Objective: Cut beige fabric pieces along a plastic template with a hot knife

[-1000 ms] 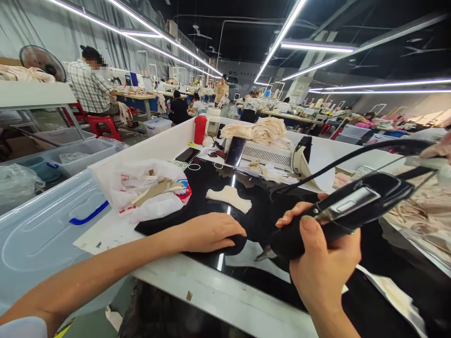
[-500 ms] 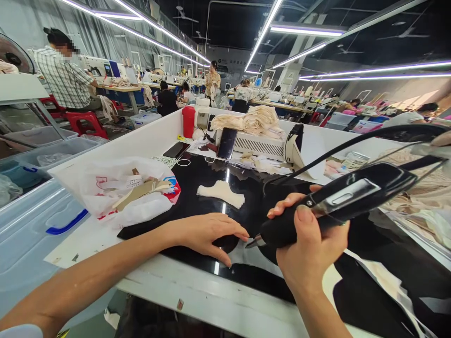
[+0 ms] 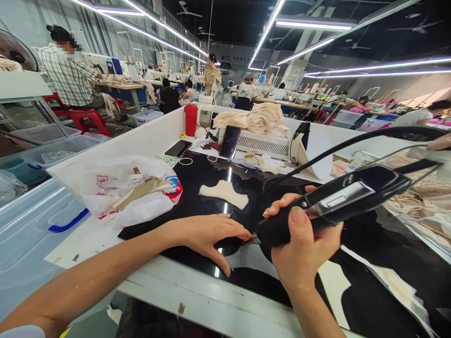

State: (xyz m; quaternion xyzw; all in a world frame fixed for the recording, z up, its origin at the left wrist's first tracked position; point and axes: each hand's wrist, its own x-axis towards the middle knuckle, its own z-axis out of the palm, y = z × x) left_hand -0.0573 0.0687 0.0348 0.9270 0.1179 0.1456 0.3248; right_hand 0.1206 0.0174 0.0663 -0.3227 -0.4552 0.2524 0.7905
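My right hand (image 3: pixel 303 244) is wrapped round a black corded hand cutter (image 3: pixel 327 202), thumb on top. Its short metal tip (image 3: pixel 252 239) points left and reaches my left fingertips. My left hand (image 3: pixel 211 234) lies palm down on a glossy black sheet, fingers and thumb spread, holding nothing that shows. Between the hands is a greyish patch (image 3: pixel 252 257), possibly a thin see-through piece, partly hidden. Beyond my left hand lies a cream fabric piece (image 3: pixel 225 192) with curved edges. Another cream piece (image 3: pixel 333 286) sits beside my right wrist.
A white plastic bag (image 3: pixel 123 197) with scraps stands at left. At the back are a phone (image 3: pixel 230 141), a red cup (image 3: pixel 190 119) and stacked cream cloth (image 3: pixel 266 119) on a vented box. The cutter's cable (image 3: pixel 352 141) arches right. People sit at machines beyond the white walls.
My right hand and the cutter have shifted slightly left, bringing the tip to the left fingertips. More of the cream piece by my right wrist shows. My left hand stays nearly in place.
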